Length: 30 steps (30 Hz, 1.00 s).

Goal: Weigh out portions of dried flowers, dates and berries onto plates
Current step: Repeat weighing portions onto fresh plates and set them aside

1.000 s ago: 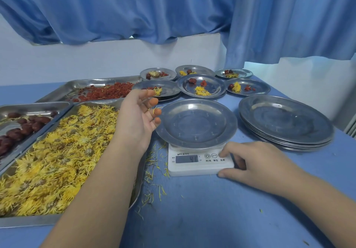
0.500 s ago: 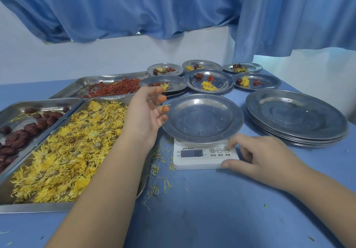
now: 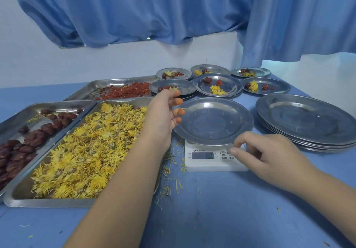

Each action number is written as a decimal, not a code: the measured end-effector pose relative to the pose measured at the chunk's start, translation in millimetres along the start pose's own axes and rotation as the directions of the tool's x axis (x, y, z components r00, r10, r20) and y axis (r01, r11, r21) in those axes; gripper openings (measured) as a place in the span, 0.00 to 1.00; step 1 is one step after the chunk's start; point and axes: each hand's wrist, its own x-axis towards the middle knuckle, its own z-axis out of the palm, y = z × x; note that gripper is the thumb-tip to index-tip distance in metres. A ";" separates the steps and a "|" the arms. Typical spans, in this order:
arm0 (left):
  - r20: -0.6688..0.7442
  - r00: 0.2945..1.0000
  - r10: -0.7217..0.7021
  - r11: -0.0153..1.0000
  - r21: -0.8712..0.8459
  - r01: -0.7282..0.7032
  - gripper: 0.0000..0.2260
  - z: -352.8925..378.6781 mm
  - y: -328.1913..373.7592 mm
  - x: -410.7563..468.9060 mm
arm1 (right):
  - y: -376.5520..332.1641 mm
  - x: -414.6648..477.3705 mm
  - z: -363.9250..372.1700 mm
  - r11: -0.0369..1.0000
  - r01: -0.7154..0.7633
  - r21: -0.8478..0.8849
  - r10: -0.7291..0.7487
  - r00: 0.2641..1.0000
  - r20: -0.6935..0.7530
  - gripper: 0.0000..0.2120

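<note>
The left hand's fingers [image 3: 176, 101] are hanging loosely curled and slightly apart beside the rim of the empty plate [image 3: 213, 121], clamping nothing; a stray yellow petal [image 3: 182, 109] is clinging to one fingertip. The right hand's fingers [image 3: 236, 150] are curling with thumb and forefinger close together, hovering over the buttons of the scale [image 3: 208, 163] and holding nothing. The display is too blurred to read.

The left hand [image 3: 161, 116] is floating above the near corner of the tray of dried flowers [image 3: 86, 151], and the right hand [image 3: 269, 155] is hanging just in front of the scale, which is carrying the empty plate.

The flowers are looking very light, brittle and loose, shedding petals onto the table [image 3: 212, 209] between tray and scale. They probably need a soft pinch of several fingertips around whole heads, lifted from the top of the heap, since squeezing could crumble them. The dates [image 3: 28, 137] in the far-left tray look firmer and heavier, each easy to take singly. The berries [image 3: 125, 91] in the back tray are small, likely best taken in small pinches.

Filled plates [image 3: 217, 84] are sitting behind the scale, and a stack of plates [image 3: 306, 120] is waiting to its right.
</note>
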 end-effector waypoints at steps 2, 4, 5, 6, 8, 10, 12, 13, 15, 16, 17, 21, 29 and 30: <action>-0.011 1.000 0.000 1.000 0.031 0.001 0.06 2.1 -0.1 0.8 | -10.4 12.9 0.4 0.999 0.054 0.004 -0.053 0.995 -0.087 0.14; 0.014 1.000 -0.006 0.996 0.084 0.005 0.07 2.7 0.7 1.2 | -19.8 29.1 2.1 0.999 0.049 0.015 -0.047 0.991 -0.127 0.15; 0.048 0.999 -0.015 0.993 0.114 0.010 0.08 0.6 3.4 1.4 | -23.1 36.1 3.5 0.999 0.047 0.007 -0.046 0.987 -0.153 0.16; 0.091 0.995 -0.028 0.990 0.142 0.015 0.09 -4.6 7.8 1.7 | -24.9 41.1 5.1 0.999 0.048 -0.003 -0.048 0.980 -0.192 0.18; 0.151 0.988 -0.032 0.979 0.202 0.000 0.11 -25.7 20.4 4.7 | -24.5 43.9 9.6 0.998 0.057 0.008 -0.052 0.963 -0.264 0.20; 0.113 0.993 0.028 0.977 0.209 -0.052 0.12 -55.3 36.1 12.7 | -19.8 37.5 14.2 0.997 0.082 0.009 -0.076 0.955 -0.288 0.21; 0.004 0.996 0.090 0.978 0.189 -0.089 0.12 -84.1 48.6 23.8 | -15.8 29.3 17.5 0.991 0.131 -0.034 -0.135 0.950 -0.281 0.21; -0.031 0.994 0.100 0.970 0.226 -0.091 0.13 -95.3 51.4 29.9 | -14.3 27.0 18.5 0.988 0.146 -0.048 -0.154 0.950 -0.271 0.21; -0.038 0.996 0.075 0.895 0.444 -0.050 0.14 -112.0 51.6 40.4 | -13.1 27.4 20.0 0.988 0.146 -0.055 -0.156 0.954 -0.256 0.22; -0.016 0.998 0.060 0.795 0.606 -0.038 0.14 -118.4 49.3 44.0 | -13.8 29.3 20.6 0.988 0.144 -0.057 -0.154 0.955 -0.254 0.22; 0.019 0.998 0.051 0.661 0.749 -0.048 0.13 -123.6 46.5 46.7 | -14.9 31.4 21.4 0.988 0.144 -0.061 -0.155 0.954 -0.257 0.22; 0.163 0.987 0.004 0.244 0.957 -0.159 0.09 -136.0 41.4 58.9 | -16.6 34.6 25.4 0.983 0.169 -0.077 -0.183 0.946 -0.266 0.22; 0.314 0.947 -0.072 0.048 0.949 -0.311 0.17 -106.8 29.6 92.8 | -15.2 33.3 22.4 0.985 0.164 -0.056 -0.173 0.948 -0.266 0.21; 0.316 0.941 -0.119 0.013 0.948 -0.317 0.17 -102.7 27.1 95.6 | -15.6 33.3 22.1 0.984 0.169 -0.056 -0.178 0.947 -0.269 0.21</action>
